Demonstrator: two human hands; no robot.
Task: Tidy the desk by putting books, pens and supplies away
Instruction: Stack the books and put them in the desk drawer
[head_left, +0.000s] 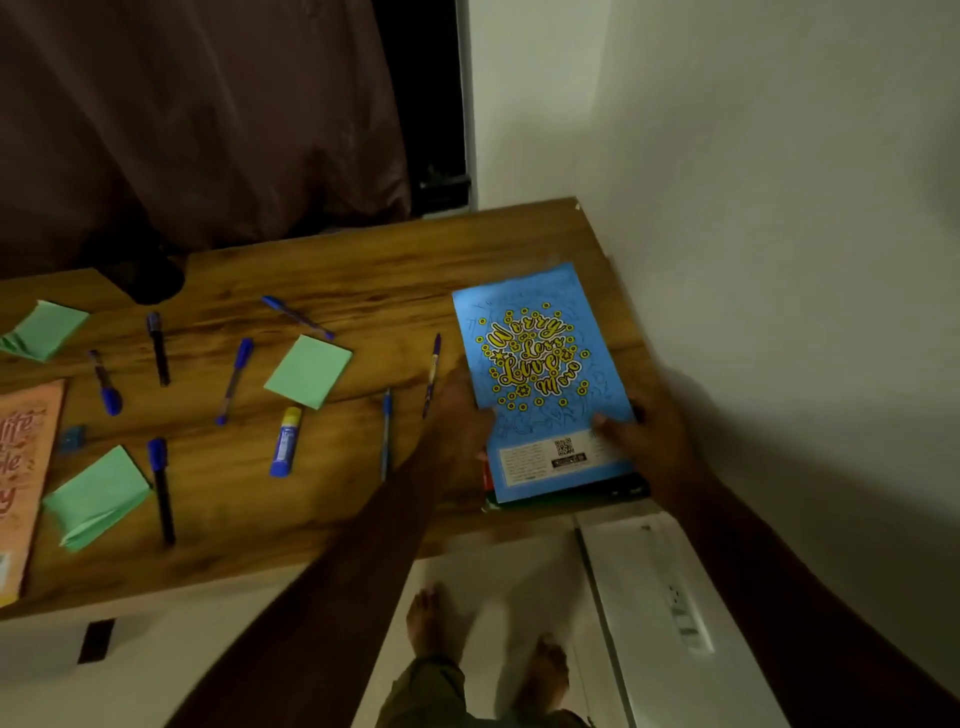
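A blue notebook (540, 374) with yellow lettering tops a small stack of books at the right end of the wooden desk (332, 270). My left hand (460, 410) presses against the stack's left edge. My right hand (644, 436) grips its right side, thumb on the blue cover. Darker books (571, 496) show underneath at the near edge. Several blue pens (236, 379) and black markers (158, 348) lie scattered left of the stack, with a glue stick (285, 441), three green sticky-note pads (309, 376) and an orange notebook (21, 467) at the far left.
A white wall (779, 208) runs close along the desk's right end. A brown curtain (182, 130) hangs behind the desk. A dark object (153, 283) rests at the back edge. My bare feet (431, 618) stand on the pale floor below.
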